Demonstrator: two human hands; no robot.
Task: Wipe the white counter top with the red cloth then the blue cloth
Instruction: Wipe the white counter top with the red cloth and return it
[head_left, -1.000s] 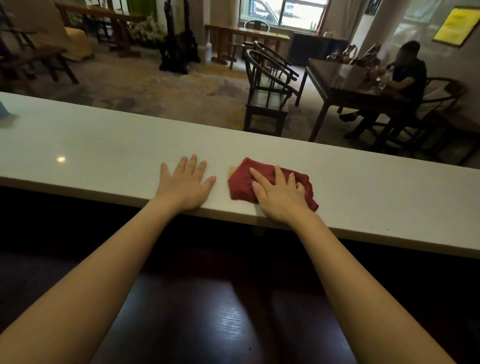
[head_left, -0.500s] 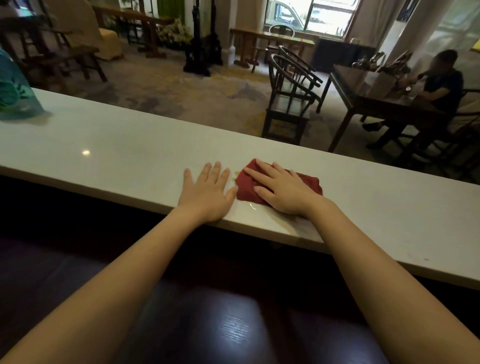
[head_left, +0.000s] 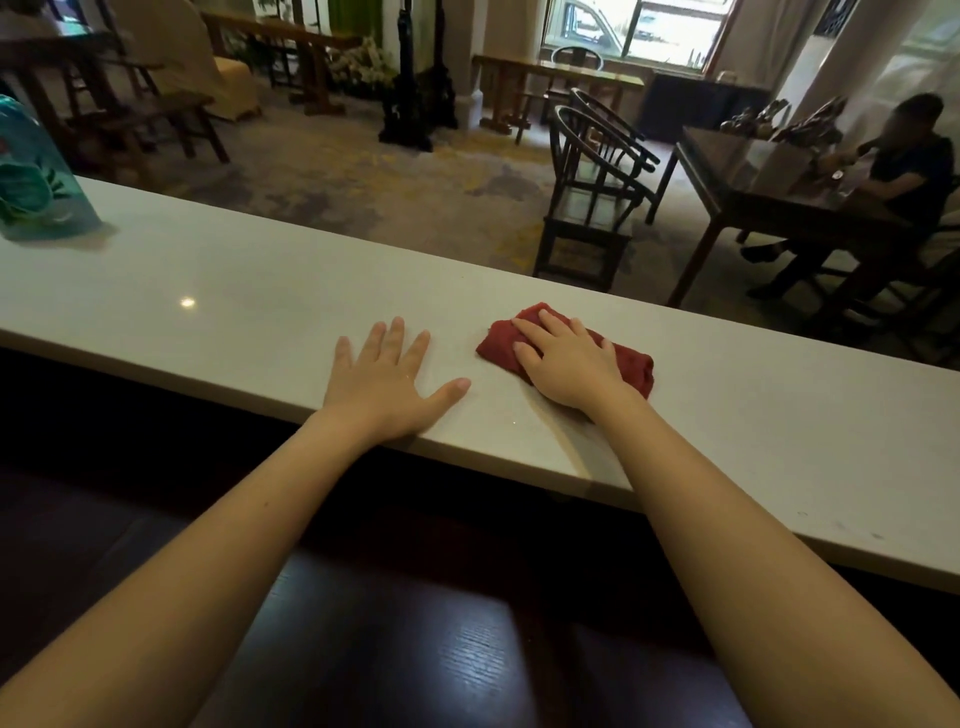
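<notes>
White stone makes up the counter top (head_left: 218, 291), a long slab that runs from the left edge down toward the lower right, with a dark wooden surface (head_left: 415, 649) below its near edge.

One red cloth (head_left: 501, 340) lies bunched on the counter, roughly midway along the visible stretch and between the near and far edges. Its long axis runs from upper left to lower right, nearly in line with the counter's length, and its narrower end points up and left. The right hand (head_left: 566, 364) lies flat on top of the cloth, palm down, fingers extended and slightly spread, pressing on it rather than gripping it; cloth shows past the fingertips and past the heel of the hand.

Just left of the cloth, apart from it, the left hand (head_left: 387, 374) rests flat on the bare counter near the near edge, fingers splayed, thumb pointing toward the cloth, holding nothing. Two bare forearms reach in from below.

Well left of the cloth, at the far left end of the counter, stands one teal patterned container (head_left: 31, 176), cut off by the frame. No blue cloth is identifiable.

Beyond the counter, past the cloth, stand two dark wooden armchairs (head_left: 592, 197), and to their right one dark table (head_left: 769, 187) with one seated person (head_left: 904, 171).
</notes>
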